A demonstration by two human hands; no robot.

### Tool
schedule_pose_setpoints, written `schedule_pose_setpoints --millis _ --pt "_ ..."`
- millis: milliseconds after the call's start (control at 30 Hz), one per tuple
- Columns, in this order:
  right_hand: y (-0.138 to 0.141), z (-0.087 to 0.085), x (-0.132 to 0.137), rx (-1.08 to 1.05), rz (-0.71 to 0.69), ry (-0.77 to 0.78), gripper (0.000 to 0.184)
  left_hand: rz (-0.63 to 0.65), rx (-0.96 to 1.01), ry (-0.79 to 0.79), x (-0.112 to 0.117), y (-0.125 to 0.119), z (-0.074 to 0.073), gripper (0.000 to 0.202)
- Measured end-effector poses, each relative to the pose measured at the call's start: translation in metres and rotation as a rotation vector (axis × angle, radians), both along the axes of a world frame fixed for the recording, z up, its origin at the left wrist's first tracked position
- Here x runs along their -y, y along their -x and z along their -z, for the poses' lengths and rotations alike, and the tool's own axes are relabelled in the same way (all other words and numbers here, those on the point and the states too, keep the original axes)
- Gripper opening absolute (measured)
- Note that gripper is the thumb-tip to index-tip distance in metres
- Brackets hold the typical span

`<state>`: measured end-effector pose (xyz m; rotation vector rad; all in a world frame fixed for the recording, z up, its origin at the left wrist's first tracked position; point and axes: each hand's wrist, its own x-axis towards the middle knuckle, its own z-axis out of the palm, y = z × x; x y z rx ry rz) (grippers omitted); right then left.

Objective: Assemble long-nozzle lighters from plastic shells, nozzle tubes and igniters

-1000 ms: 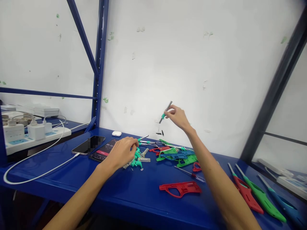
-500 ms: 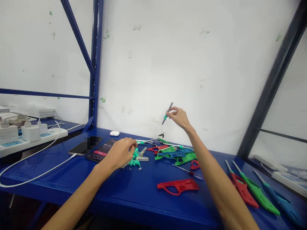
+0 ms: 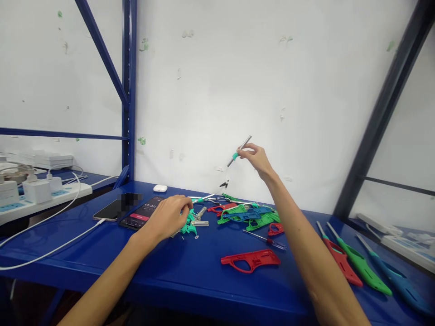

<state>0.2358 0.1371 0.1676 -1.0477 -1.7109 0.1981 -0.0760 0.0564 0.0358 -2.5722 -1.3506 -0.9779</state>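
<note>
This looks like a workshop or assembly corner: a blue metal rack shelf [image 3: 190, 260] forms the bench, its slotted post [image 3: 132, 86] rising far left against a scuffed white wall [image 3: 210, 90]. A screwdriver [image 3: 276, 244] lies near loose lighter casings [image 3: 270, 258], whole lighters [image 3: 369, 273] line the right, and a power strip [image 3: 79, 190] bearing chargers [image 3: 37, 192] sits left.

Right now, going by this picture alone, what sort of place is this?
Probably a small workshop or assembly bench: a blue metal table carries loose plastic shells and a screwdriver, with blue metal uprights behind.
</note>
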Motion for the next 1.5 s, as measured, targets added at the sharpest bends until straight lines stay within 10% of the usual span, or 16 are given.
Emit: schedule_pose_setpoints --millis 1500 --pt "-0.005 -0.021 0.018 -0.357 0.041 -0.294 0.031 0.019 -0.057 -0.01 0.0 -0.002 0.003 0.032"
